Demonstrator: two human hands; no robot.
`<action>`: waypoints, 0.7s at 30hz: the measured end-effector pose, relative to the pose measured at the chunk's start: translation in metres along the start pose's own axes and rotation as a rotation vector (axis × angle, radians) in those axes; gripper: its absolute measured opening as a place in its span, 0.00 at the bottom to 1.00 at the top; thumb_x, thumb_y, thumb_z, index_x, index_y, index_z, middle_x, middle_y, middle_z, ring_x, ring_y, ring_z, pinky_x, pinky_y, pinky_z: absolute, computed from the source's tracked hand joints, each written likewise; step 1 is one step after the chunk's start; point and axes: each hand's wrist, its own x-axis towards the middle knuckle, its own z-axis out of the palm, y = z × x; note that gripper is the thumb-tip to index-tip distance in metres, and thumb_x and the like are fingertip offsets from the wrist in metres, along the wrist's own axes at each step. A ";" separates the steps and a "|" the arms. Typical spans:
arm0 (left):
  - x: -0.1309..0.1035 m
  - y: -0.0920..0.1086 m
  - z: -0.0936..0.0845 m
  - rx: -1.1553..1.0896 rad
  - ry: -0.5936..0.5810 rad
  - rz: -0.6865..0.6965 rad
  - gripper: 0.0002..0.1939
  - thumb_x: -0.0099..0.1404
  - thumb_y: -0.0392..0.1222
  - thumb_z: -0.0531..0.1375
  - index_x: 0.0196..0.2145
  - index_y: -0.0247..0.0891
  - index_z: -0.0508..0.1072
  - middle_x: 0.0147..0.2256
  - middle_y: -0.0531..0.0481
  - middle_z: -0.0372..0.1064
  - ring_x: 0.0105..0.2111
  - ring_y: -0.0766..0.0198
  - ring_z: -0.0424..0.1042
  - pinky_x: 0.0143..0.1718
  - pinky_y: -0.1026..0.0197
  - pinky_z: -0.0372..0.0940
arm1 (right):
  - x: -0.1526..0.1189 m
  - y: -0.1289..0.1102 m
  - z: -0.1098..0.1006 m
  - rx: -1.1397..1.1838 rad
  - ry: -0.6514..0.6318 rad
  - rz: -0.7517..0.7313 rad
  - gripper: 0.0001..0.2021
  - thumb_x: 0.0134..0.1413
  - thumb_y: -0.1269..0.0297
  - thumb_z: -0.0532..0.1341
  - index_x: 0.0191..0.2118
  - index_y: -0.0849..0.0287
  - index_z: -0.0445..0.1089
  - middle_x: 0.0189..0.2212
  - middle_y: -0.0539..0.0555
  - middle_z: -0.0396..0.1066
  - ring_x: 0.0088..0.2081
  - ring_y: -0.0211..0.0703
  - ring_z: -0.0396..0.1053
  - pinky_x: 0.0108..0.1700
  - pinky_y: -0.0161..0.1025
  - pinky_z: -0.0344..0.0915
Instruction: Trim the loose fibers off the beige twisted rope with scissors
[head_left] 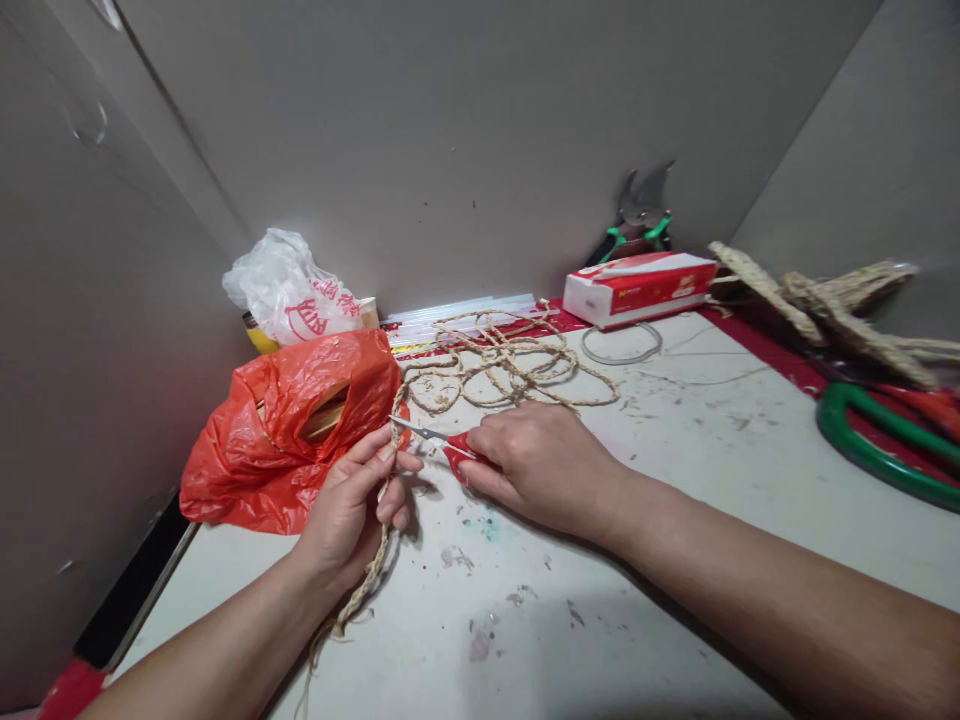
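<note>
A braided straw cord [367, 578] runs through my left hand [358, 490], pinched between thumb and fingers. Its frayed end hangs down toward the front of the table, while the rest lies in loose loops behind my hands. My right hand [536, 462] is closed around the red handles of a small pair of scissors [457, 457]. The scissor blades point left and meet the cord just above my left fingertips. Whether the blades are parted around a strand is too small to tell.
An orange plastic bag [247, 440] stands left, with a white plastic bag [289, 290] behind it. At the back are clear sticks [465, 312], a red-and-white box [637, 288], a wire coil [621, 358] and pruning shears [637, 215]. Straw braids [832, 310] and green-handled shears [870, 450] lie right.
</note>
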 end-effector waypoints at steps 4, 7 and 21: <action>0.001 -0.001 -0.003 -0.026 -0.006 -0.022 0.14 0.57 0.35 0.63 0.42 0.34 0.70 0.29 0.51 0.71 0.14 0.80 0.52 0.16 0.71 0.56 | -0.001 0.000 0.001 0.068 0.035 -0.026 0.15 0.54 0.55 0.55 0.26 0.58 0.71 0.22 0.51 0.70 0.25 0.39 0.63 0.30 0.37 0.48; 0.002 -0.003 -0.006 -0.040 -0.034 -0.031 0.14 0.59 0.34 0.61 0.44 0.33 0.70 0.30 0.51 0.71 0.14 0.79 0.52 0.16 0.70 0.57 | -0.001 0.000 0.001 0.090 0.012 -0.016 0.14 0.52 0.55 0.56 0.25 0.58 0.71 0.21 0.50 0.70 0.24 0.38 0.62 0.29 0.37 0.47; -0.002 -0.002 -0.006 -0.020 -0.228 -0.169 0.20 0.62 0.33 0.57 0.53 0.37 0.65 0.34 0.47 0.71 0.16 0.76 0.56 0.17 0.69 0.59 | 0.001 -0.006 0.007 0.785 0.062 0.169 0.11 0.50 0.66 0.54 0.19 0.59 0.62 0.19 0.46 0.59 0.23 0.33 0.55 0.27 0.33 0.50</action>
